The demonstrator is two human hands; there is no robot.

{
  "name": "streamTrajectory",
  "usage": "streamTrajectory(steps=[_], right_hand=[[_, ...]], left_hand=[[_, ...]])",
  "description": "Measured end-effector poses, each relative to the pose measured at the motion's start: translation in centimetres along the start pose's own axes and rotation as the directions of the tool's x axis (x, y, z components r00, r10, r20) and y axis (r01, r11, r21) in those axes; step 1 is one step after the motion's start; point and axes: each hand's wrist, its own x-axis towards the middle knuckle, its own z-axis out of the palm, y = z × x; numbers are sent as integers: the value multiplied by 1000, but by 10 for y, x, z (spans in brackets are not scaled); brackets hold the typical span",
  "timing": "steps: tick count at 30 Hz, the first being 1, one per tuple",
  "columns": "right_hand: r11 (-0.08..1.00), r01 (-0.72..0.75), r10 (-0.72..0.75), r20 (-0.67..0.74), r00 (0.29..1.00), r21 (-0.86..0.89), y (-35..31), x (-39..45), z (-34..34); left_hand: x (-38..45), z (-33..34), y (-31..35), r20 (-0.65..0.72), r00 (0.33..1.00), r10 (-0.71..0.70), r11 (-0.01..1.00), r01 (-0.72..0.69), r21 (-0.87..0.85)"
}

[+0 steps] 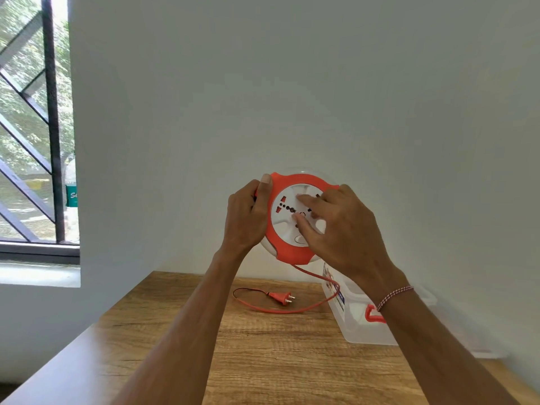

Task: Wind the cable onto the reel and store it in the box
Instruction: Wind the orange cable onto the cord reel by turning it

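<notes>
The box point(362, 325) has a sticker on its side, but the words are too small to read. The left hand point(248, 213) grips the edge of the orange and white reel point(287, 247), held up above the table point(233, 361). The right hand point(342, 229) presses its fingertips point(301, 197) on the reel's white face, and the cable point(292, 310) hangs down to the plug point(280, 296) on the table beside the box.

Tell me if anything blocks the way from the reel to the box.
Nothing visible does. The reel is held up above the table by the left hand and right hand. The clear box sits below to the right; the right forearm hides its top. Loose cable and plug lie left of it.
</notes>
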Motion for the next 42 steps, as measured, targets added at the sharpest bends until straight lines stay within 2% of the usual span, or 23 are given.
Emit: streamTrajectory(steps=[3, 6, 8, 11, 14, 17, 21, 24, 26, 31, 34, 36, 39, 42], right_hand=[[996, 82, -84, 63, 995, 30, 6, 1, -4], [995, 96, -103, 266, 959, 40, 1, 3, -9], [994, 106, -87, 373, 924, -31, -5, 3, -11], [979, 139, -68, 406, 911, -147, -13, 2, -13], [971, 125, -37, 385, 922, -205, -13, 0, -11], [977, 87, -26, 294, 956, -197, -9, -3, -5], [981, -27, 54, 136, 989, -194, -7, -5, -1], [980, -142, 154, 77, 985, -138, -11, -4, 0], [980, -163, 170, 50, 984, -113, -12, -4, 1], [984, -106, 109, 16, 994, -146, -10, -3, 0], [996, 48, -49, -14, 999, -71, -2, 0, -4], [989, 146, -142, 101, 985, -28, 3, 2, -7], [984, 155, -113, 356, 928, -92, 0, 2, -11], [974, 144, -67, 388, 919, -173, -6, 1, -13]], left_hand=[[1, -2, -1, 1, 1000, -4, 1000, 4, -2], [1, -2, -1, -7, 1000, 2, 1000, -2, -4], [1, -2, -2, -11, 1000, 4, 1000, -4, -4], [0, -1, -3, 0, 1000, 12, 1000, -12, 4], [-1, 2, -3, 8, 1000, 9, 1000, -9, 21], [0, 2, -2, 6, 1000, 16, 1000, -16, 13], [1, 1, -1, -5, 999, 33, 999, -33, 3], [1, 2, 0, -11, 1000, 29, 1000, -29, 0], [1, 2, 0, 0, 1000, 30, 1000, -30, 5], [1, 1, -2, 4, 1000, 12, 1000, -12, 2], [2, 0, -2, -1, 1000, 6, 1000, -6, 2], [2, -1, -3, 2, 1000, 3, 1000, -3, -2], [1, -1, -2, 3, 1000, -10, 1000, 10, -10], [1, 0, -2, 6, 1000, -15, 1000, 15, -10]])
